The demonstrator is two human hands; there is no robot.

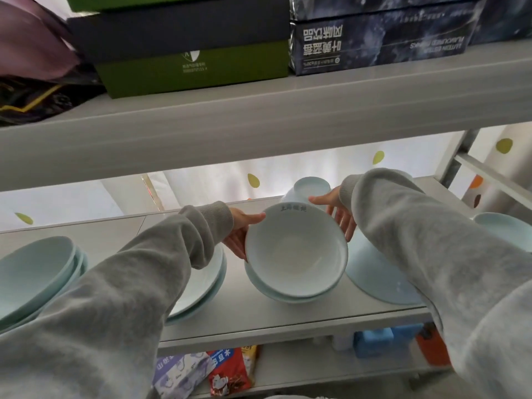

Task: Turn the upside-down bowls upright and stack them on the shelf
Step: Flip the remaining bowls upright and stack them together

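Observation:
A pale blue-white bowl (296, 254) with dark characters on its inner rim sits upright, tilted toward me, on top of a short stack of like bowls (290, 296) at the middle of the shelf (288, 315). My left hand (240, 233) grips its left side, thumb on the rim. My right hand (338, 214) holds its far right side with fingers spread. Just behind stands an upside-down bowl (311, 188), its foot ring up.
Upright bowls (37, 269) are stacked at the left, and shallow dishes (201, 286) lie under my left sleeve. A large pale dish (374, 272) and another bowl (506, 228) are at the right. The upper shelf (259, 122) with boxes hangs close overhead. Packets lie below.

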